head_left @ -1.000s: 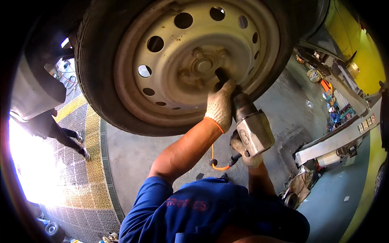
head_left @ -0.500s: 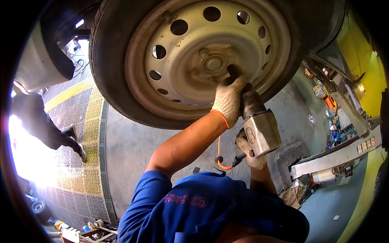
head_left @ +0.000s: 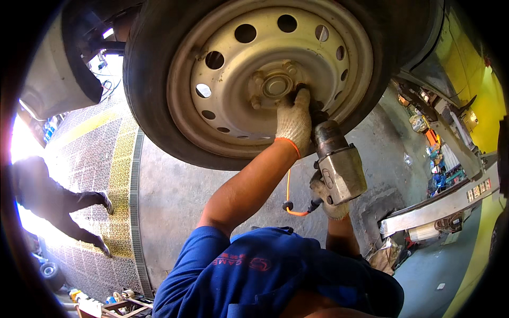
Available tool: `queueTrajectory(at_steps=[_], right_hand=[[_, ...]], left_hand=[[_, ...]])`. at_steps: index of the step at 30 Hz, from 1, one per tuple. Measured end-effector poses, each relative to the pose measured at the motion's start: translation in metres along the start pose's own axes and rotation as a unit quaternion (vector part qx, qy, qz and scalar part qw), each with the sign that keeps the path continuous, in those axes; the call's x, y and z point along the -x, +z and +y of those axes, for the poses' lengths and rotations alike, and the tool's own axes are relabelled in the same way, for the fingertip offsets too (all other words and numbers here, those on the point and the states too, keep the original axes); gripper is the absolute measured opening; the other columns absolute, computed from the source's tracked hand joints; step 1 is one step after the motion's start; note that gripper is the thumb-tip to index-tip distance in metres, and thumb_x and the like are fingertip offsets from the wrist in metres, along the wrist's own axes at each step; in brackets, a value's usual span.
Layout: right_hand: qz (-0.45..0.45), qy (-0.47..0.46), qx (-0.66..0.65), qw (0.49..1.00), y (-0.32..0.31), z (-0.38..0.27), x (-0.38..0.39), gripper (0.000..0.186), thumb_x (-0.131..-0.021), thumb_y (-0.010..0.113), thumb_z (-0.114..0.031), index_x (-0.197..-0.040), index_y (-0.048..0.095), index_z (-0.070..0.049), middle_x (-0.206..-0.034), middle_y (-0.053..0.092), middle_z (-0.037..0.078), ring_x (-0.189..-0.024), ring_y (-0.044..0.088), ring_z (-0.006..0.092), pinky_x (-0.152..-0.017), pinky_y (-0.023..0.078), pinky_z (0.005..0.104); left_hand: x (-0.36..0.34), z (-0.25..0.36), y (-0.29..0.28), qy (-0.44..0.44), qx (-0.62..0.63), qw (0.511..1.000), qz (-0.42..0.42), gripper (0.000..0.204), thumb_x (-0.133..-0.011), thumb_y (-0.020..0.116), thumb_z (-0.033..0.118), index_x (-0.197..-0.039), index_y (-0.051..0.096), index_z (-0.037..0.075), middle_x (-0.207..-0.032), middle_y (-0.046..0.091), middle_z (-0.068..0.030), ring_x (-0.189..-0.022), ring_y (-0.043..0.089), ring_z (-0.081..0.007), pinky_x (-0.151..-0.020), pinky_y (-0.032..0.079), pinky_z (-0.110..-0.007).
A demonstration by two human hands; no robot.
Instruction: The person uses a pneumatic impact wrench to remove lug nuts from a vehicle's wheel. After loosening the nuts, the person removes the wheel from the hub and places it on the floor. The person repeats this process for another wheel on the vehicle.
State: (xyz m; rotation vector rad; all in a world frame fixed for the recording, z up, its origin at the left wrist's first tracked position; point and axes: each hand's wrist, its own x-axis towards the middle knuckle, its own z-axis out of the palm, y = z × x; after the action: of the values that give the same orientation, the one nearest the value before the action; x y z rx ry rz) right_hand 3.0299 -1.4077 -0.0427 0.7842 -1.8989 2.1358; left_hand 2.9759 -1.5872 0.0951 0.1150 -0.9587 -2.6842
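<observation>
In front of me hangs a car wheel with a silver steel rim (head_left: 228,87) and a black tyre (head_left: 146,116). My left hand (head_left: 294,124), in a knitted glove, reaches to the rim's hub beside the centre cap (head_left: 277,86). Its fingers are curled near a wheel nut position, and what they pinch is hidden. My right hand (head_left: 327,197), also gloved, is wrapped round the handle of a metal impact wrench (head_left: 342,169). The wrench's nose points up at the lower right of the hub, next to my left hand. An orange air hose (head_left: 297,213) runs from its handle.
Someone in dark clothes (head_left: 50,193) walks on the grated floor (head_left: 119,233) at left. A light-coloured lift arm (head_left: 440,209) reaches in from the right, below a cluttered row of tools and parts (head_left: 437,153). A car body panel (head_left: 58,74) hangs at upper left.
The wheel has turned a little, and its blur is gone. My left hand has shifted slightly left on the hub. The wrench has barely moved. The other person's legs have moved apart.
</observation>
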Motion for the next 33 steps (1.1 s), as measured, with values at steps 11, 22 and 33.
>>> queueTrajectory(at_steps=[11,22,33], right_hand=[[-0.091,0.084,0.144,0.982,-0.014,-0.03,-0.003,0.045,-0.088,0.067,-0.025,-0.127,0.054,-0.006,-0.114,0.057,0.013,-0.099,0.06,0.0268,-0.083,0.05,0.0421],[-0.182,0.352,-0.138,0.908,-0.07,-0.058,0.037,0.062,-0.092,0.069,-0.036,-0.145,0.048,-0.012,-0.14,0.058,0.013,-0.118,0.064,0.0302,-0.094,0.055,0.0489],[-0.381,0.229,0.13,0.886,-0.061,-0.072,0.029,0.084,-0.072,0.092,-0.018,-0.141,0.049,0.003,-0.126,0.067,0.014,-0.112,0.066,0.0171,-0.097,0.054,0.0306]], left_hand=[[0.006,0.01,0.017,-0.052,0.01,0.998,0.028,0.033,-0.094,0.063,0.032,-0.115,0.06,0.007,-0.083,0.063,-0.0111,-0.066,0.062,-0.0216,-0.058,0.054,-0.036],[0.07,-0.038,-0.143,-0.052,-0.132,0.99,0.019,0.03,-0.101,0.055,0.037,-0.096,0.062,0.008,-0.081,0.059,-0.0017,-0.071,0.054,-0.0112,-0.063,0.045,-0.027],[0.1,-0.076,-0.279,-0.395,-0.044,0.895,-0.203,0.054,-0.091,0.07,0.054,-0.11,0.064,0.004,-0.084,0.061,-0.002,-0.065,0.051,-0.0081,-0.05,0.038,-0.02]])
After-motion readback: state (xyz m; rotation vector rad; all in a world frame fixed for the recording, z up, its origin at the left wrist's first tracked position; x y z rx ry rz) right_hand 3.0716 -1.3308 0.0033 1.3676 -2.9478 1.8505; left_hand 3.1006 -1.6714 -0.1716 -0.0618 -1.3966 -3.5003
